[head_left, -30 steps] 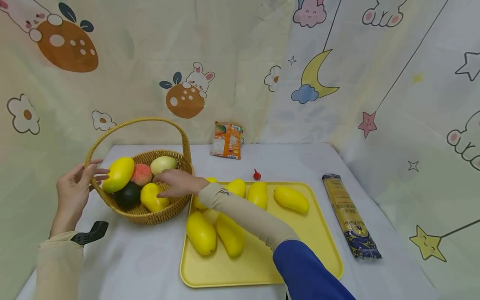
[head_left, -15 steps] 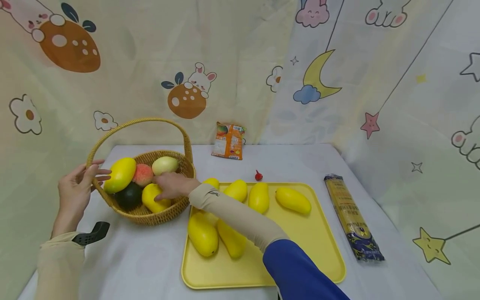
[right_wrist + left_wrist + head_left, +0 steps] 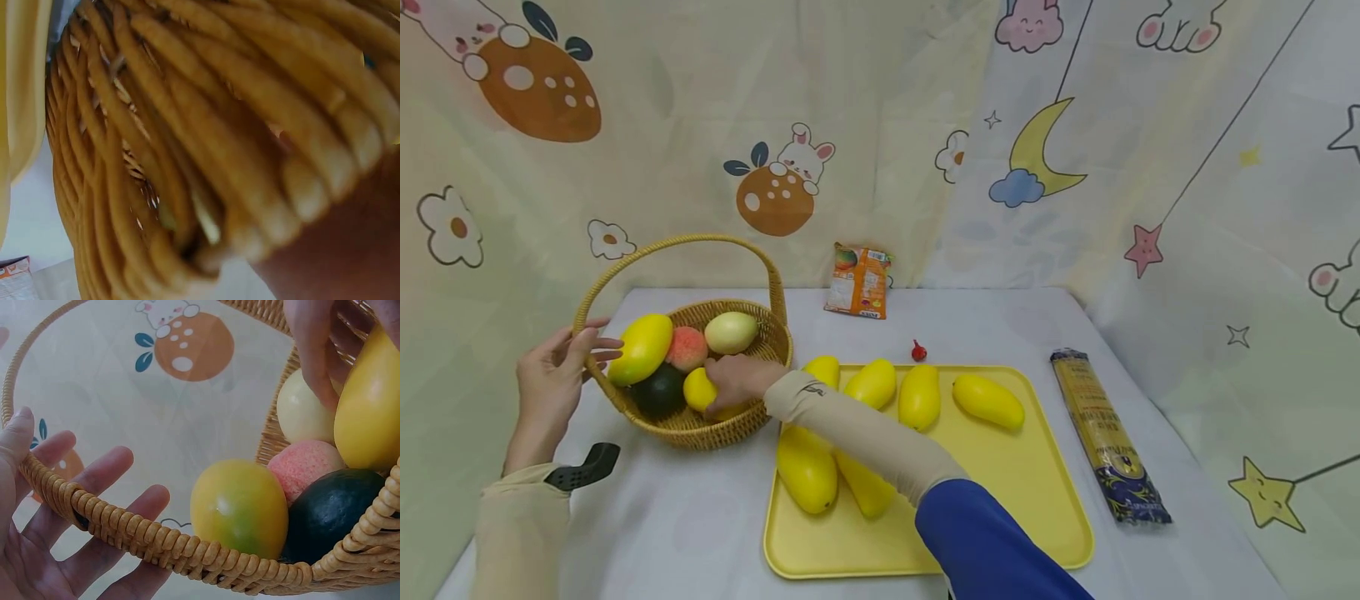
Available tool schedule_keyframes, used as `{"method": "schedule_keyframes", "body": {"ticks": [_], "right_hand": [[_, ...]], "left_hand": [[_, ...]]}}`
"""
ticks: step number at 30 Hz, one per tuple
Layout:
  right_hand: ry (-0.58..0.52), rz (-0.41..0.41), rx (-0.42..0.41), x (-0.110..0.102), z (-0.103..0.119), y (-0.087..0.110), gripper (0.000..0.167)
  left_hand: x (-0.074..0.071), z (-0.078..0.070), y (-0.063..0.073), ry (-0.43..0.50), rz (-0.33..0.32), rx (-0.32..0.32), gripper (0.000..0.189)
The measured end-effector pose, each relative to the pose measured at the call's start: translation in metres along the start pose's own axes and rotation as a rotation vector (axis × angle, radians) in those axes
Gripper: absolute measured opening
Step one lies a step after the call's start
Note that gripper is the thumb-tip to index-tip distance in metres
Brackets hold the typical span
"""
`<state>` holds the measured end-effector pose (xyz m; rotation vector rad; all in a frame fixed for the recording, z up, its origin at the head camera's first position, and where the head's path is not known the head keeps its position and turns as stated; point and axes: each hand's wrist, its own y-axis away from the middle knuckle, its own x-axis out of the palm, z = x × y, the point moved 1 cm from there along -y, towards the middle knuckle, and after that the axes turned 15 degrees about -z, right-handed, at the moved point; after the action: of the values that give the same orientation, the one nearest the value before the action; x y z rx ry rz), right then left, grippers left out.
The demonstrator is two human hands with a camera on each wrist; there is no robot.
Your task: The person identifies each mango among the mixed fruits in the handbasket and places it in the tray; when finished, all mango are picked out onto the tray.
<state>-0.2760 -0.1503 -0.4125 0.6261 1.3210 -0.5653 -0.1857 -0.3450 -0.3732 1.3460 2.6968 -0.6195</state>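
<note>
In the head view, my left hand [image 3: 550, 375] holds the wicker basket [image 3: 681, 437] at its left side, thumb and spread fingers on opposite sides of the handle's base. Inside the basket, my right hand [image 3: 741, 383] grips a yellow fruit [image 3: 700, 389] and partly hides it. The left wrist view shows right-hand fingers [image 3: 315, 356] along that fruit [image 3: 369, 419]. Around it lie a yellow-green mango [image 3: 643, 348], a fuzzy pink peach [image 3: 687, 348], a dark green avocado-like fruit [image 3: 658, 392] and a pale oval fruit [image 3: 731, 332]. Woven wicker [image 3: 187, 125] fills most of the right wrist view.
A yellow tray [image 3: 992, 533] with several yellow mangoes [image 3: 988, 400] stands right of the basket, under my right forearm. Behind it are a small red object [image 3: 919, 351] and an orange snack packet [image 3: 859, 281]. A spaghetti packet [image 3: 1108, 433] lies at the right.
My right hand has moved slightly down over the yellow fruit, covering more of it. My right forearm has shifted left, while the left hand stays at the basket.
</note>
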Motion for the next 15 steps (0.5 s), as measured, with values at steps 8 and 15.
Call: {"method": "schedule_keyframes", "body": {"ticks": [8,15], "right_hand": [[0.001,0.014,0.062,0.0079,0.0053,-0.0021,0.079],[-0.017,-0.026,0.057,0.0061,0.004,-0.0005,0.077]], "left_hand": [[-0.0005,-0.0003,0.0022,0.015,0.009,0.011,0.037],[0.0011,-0.0016,0.0035,-0.003,-0.001,0.032,0.039]]}}
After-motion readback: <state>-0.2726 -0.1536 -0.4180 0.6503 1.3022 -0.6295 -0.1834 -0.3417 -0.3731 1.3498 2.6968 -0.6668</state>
